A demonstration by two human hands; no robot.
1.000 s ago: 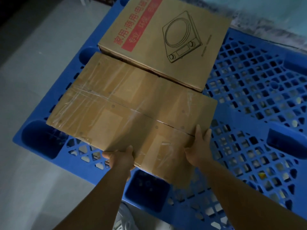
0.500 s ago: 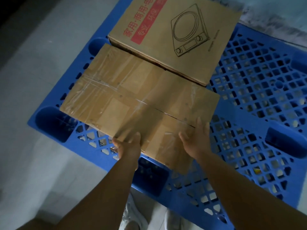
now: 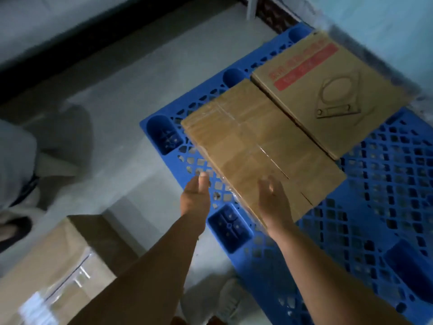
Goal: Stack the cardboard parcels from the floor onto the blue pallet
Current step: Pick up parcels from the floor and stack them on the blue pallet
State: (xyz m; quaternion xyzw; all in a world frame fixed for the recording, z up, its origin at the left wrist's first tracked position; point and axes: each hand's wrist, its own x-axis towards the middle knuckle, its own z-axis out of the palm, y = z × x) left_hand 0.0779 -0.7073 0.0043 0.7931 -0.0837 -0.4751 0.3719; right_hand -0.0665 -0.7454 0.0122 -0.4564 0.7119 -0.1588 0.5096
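Fingers relaxed on both hands, holding nothing: left hand (image 3: 196, 200) over the blue pallet (image 3: 365, 221) edge, right hand (image 3: 274, 201) above the taped parcel (image 3: 253, 146)'s near end. That parcel lay flat on the pallet, against printed parcel (image 3: 328, 90) w/ red label, text too blurred to read. Third parcel (image 3: 54, 270) sat on floor (image 3: 131, 85), lower left.

Blue plastic lattice pallet (image 3: 386, 207) on floor. Flat taped brown cardboard parcel (image 3: 257, 148) lies on it, touching flat printed cardboard box with red label (image 3: 328, 90) behind. Third taped cardboard parcel (image 3: 54, 266) on floor, lower left.
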